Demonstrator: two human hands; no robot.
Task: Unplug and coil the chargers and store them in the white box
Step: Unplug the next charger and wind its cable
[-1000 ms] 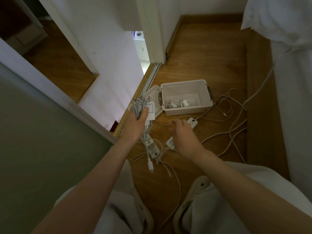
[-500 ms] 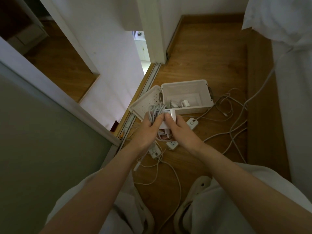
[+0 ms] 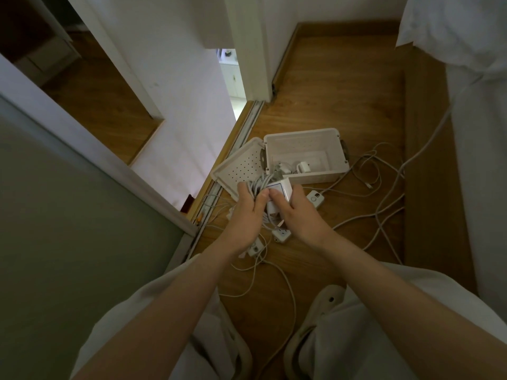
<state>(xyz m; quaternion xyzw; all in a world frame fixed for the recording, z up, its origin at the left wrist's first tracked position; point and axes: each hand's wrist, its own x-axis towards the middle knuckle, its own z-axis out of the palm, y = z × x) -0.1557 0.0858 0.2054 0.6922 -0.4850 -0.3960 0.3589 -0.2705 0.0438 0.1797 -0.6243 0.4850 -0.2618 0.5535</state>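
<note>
A white charger brick (image 3: 284,189) with its grey cable coiled beside it (image 3: 259,183) is held between both hands, just in front of the white box (image 3: 333,171). My left hand (image 3: 247,212) grips the coil. My right hand (image 3: 297,215) grips the brick from the right, thumb on its face. The box stands open on the wood floor, its perforated lid (image 3: 238,171) hinged out to the left. Two small white chargers (image 3: 303,167) lie inside the box. Below the hands, part of a white power strip (image 3: 281,234) shows, with loose cable ends hanging.
White cables (image 3: 384,204) sprawl over the floor to the right of the box, one running up a white bed sheet (image 3: 482,133). An inline switch (image 3: 315,198) lies by the box. A sliding-door track (image 3: 219,187) and wall close the left. My knees and slippers fill the bottom.
My left hand carried the coiled charger rightward from over the lid to in front of the box. My right hand rose from the floor and took hold of the brick.
</note>
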